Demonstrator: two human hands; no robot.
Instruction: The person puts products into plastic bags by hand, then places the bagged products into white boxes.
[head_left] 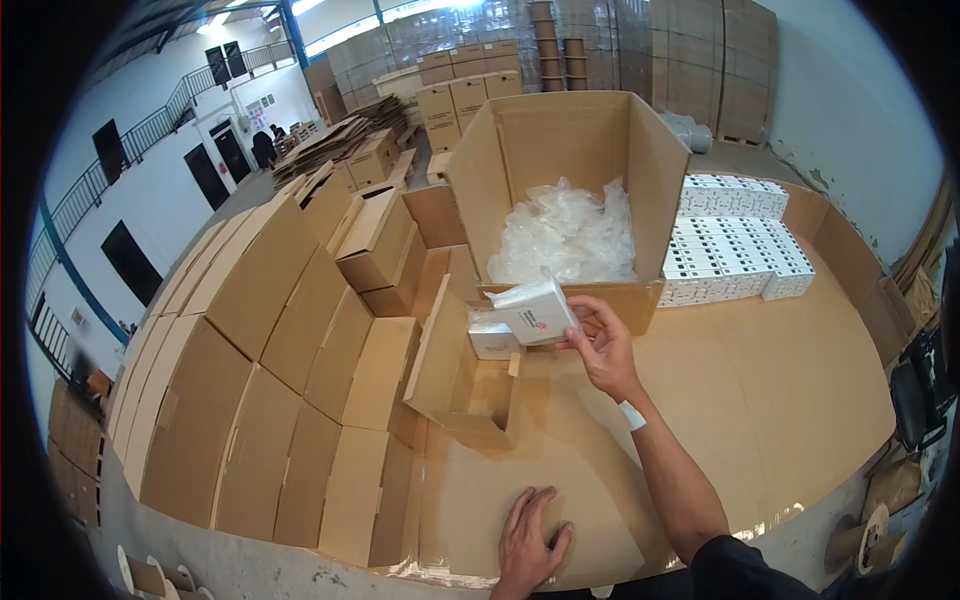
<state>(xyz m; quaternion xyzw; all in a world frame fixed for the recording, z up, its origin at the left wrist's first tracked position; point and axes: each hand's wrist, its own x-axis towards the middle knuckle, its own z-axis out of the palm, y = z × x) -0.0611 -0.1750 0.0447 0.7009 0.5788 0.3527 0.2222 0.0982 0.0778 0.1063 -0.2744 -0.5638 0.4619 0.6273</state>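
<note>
My right hand [602, 350] pinches a flat white box [536, 312] by its right side, with clear plastic film along its upper edge. The white box is raised above an open narrow cardboard carton [437, 360]. Inside that carton, at its far end, sits another white box [491, 338], partly covered by the held one. The near part of the carton shows bare cardboard. My left hand [530, 540] rests on the cardboard-covered table near its front edge, fingers spread, holding nothing.
A large open cardboard box [570, 130] holds crumpled clear plastic bags [570, 235] beyond my hands. Rows of small white boxes [735, 245] stand at the back right. Stacked closed cartons [270, 400] line the left. The cardboard-covered table [740, 400] curves toward a dark chair [915, 390].
</note>
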